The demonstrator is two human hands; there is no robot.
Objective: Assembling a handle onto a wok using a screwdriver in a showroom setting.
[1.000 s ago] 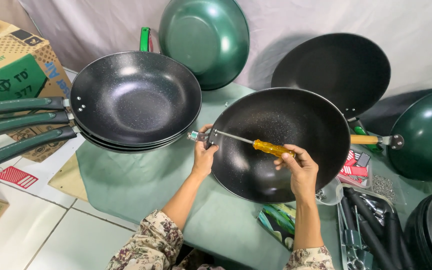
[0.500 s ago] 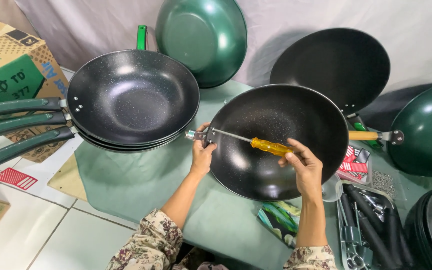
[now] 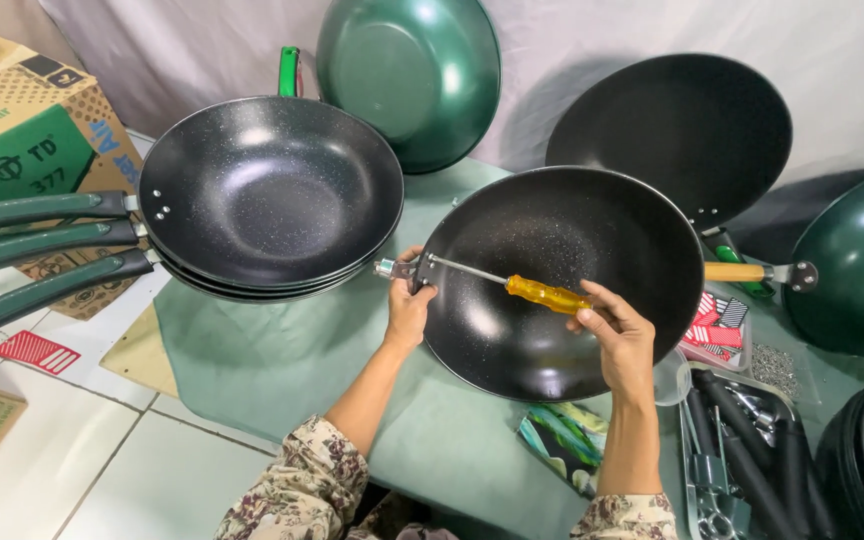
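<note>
A black speckled wok (image 3: 562,285) without a handle rests on the green table cloth (image 3: 282,350) in front of me. My left hand (image 3: 409,305) grips its left rim beside a small metal bracket (image 3: 389,268). In my right hand (image 3: 617,335) is a screwdriver (image 3: 542,293) with an orange handle; its steel shaft lies across the wok's inside, tip at the rim by the bracket.
Three stacked black woks (image 3: 270,195) with green handles sit left. Green woks (image 3: 412,70) (image 3: 857,265) and a black one (image 3: 677,125) lean against the white backdrop. Cardboard boxes (image 3: 22,140) stand far left. A tray of dark handles (image 3: 742,450) and screws (image 3: 774,365) lies at right.
Both hands keep the same hold on the wok and the screwdriver; only the view has shifted slightly.
</note>
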